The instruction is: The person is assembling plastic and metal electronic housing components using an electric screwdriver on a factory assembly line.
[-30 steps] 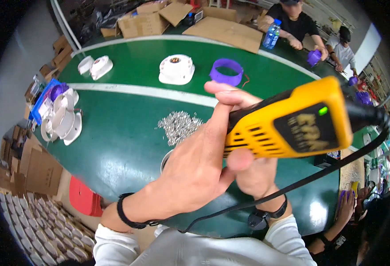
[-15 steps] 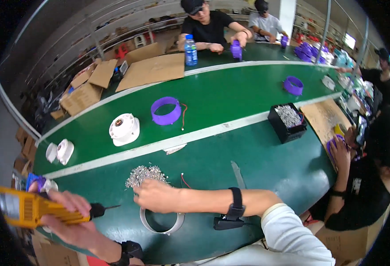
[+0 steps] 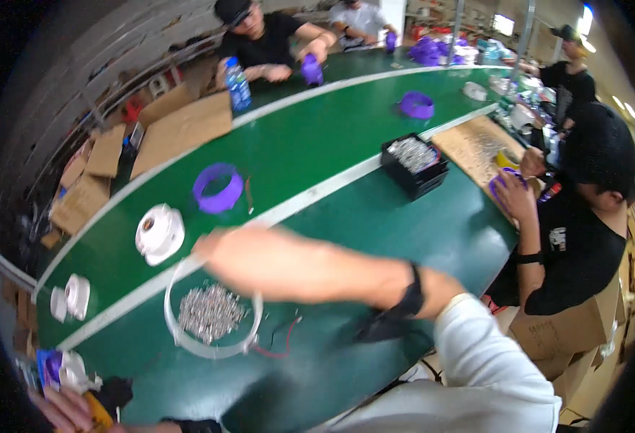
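Observation:
My right hand (image 3: pixel 238 256), smeared by motion, grips the upper edge of a thin white plastic ring (image 3: pixel 213 352); its fingers hide part of the rim. Through the ring a pile of small metal screws (image 3: pixel 211 312) shows on the green table. A red wire (image 3: pixel 281 355) with a small connector trails from the ring's lower right side. At the lower left corner my left hand (image 3: pixel 65 408) is wrapped round a yellow power drill (image 3: pixel 99 413), mostly cut off by the picture's edge. Its black front end (image 3: pixel 115 392) shows beside the hand.
Beyond a pale rail run white round housings (image 3: pixel 160 234) and purple rings (image 3: pixel 218 189) on a green belt. A black bin of screws (image 3: pixel 413 166) stands near the rail. At right a co-worker (image 3: pixel 577 231) works over a cardboard sheet (image 3: pixel 469 148). A bottle (image 3: pixel 237 85) stands across the belt.
My right hand has carried the white ring away from me, over the screw pile. My left hand and the drill have dropped toward the lower left corner. The whole view has turned rightward.

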Demonstrator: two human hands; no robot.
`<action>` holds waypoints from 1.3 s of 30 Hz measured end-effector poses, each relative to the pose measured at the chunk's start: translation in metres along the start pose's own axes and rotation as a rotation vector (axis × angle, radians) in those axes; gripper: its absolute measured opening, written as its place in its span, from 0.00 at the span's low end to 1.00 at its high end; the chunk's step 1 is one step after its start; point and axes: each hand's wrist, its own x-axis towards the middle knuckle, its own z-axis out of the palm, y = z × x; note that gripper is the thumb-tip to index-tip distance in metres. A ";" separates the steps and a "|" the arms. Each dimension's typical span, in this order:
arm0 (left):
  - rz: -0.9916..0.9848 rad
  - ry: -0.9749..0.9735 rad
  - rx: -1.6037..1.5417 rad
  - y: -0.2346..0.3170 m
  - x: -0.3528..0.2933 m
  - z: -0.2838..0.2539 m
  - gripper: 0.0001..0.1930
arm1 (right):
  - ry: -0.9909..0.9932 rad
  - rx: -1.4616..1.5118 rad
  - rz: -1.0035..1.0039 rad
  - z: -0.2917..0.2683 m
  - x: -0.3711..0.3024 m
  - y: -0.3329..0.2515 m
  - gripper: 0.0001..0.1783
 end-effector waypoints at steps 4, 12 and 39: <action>-0.025 0.252 0.258 -0.025 -0.011 0.011 0.25 | -0.149 0.062 0.431 -0.043 -0.030 0.014 0.27; -0.298 0.216 -0.126 -0.100 -0.006 0.061 0.37 | -0.340 0.039 0.853 -0.016 -0.114 0.015 0.31; -0.551 0.164 -0.079 -0.171 -0.031 0.057 0.41 | -0.143 0.051 0.202 0.074 -0.057 0.008 0.46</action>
